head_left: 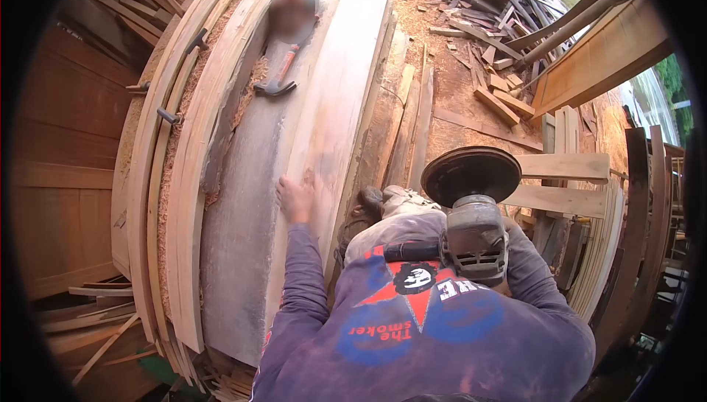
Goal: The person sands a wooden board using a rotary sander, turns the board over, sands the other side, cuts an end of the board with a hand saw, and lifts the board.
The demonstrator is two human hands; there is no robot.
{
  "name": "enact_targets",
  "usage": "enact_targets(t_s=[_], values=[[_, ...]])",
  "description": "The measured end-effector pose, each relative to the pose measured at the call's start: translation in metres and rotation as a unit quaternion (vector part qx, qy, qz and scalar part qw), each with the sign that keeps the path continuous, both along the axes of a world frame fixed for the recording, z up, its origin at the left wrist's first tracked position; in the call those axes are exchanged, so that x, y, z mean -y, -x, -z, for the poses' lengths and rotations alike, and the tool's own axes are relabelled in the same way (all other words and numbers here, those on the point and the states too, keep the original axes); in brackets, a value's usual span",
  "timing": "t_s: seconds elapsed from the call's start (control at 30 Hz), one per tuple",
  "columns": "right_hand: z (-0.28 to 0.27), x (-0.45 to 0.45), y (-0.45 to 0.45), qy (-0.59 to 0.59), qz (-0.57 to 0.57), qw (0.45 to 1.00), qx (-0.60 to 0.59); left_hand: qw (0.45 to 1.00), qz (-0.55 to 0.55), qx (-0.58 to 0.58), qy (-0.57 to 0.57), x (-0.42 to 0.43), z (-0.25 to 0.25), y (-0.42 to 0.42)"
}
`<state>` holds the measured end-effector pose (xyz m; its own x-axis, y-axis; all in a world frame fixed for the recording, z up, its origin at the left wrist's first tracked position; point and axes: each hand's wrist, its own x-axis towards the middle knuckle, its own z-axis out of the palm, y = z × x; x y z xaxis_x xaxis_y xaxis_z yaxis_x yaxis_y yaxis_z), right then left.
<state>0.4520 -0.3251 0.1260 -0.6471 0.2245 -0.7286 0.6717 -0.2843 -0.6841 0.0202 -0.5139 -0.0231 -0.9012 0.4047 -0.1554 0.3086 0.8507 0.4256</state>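
My left hand (297, 197) lies flat on a long pale wooden board (335, 100), fingers spread, holding nothing. Held up in front of my chest is an angle grinder (477, 236) with a wide round sanding disc (471, 173) facing upward. Its body hides most of my right hand (503, 287), which shows only as a sliver behind the tool and grips it. A black side handle (409, 252) sticks out from the grinder towards the left. Farther up the bench, a claw hammer (276, 86) with a reddish handle rests on a greyish board (243, 173).
Long planks (193, 173) run along the left, with dark metal pieces (169, 115) among them and wood shavings between. A blurred object (294, 15) sits at the far end. Scrap wood (486, 11) is heaped at the upper right. A timber frame (563, 179) stands right of the grinder.
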Motion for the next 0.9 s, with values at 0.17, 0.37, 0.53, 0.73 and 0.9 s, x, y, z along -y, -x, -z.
enact_targets(t_s=[0.17,0.37,0.53,0.73,0.9], values=[[0.008,-0.036,0.03,0.003,-0.058,0.998,-0.001,1.0,-0.015,-0.015,0.013,0.001,-0.003,-0.002],[0.018,-0.065,0.061,0.016,-0.113,0.994,0.002,0.998,0.017,-0.048,-0.023,0.009,-0.01,-0.028],[0.022,-0.071,0.077,0.021,-0.141,0.99,-0.001,0.984,0.176,-0.039,0.008,0.023,-0.047,-0.082],[0.024,-0.061,0.087,0.023,-0.151,0.988,0.0,0.965,0.24,-0.041,0.101,0.032,-0.035,-0.087],[0.021,-0.047,0.086,0.024,-0.141,0.99,-0.005,0.944,0.256,-0.106,0.178,0.026,-0.024,-0.087]])
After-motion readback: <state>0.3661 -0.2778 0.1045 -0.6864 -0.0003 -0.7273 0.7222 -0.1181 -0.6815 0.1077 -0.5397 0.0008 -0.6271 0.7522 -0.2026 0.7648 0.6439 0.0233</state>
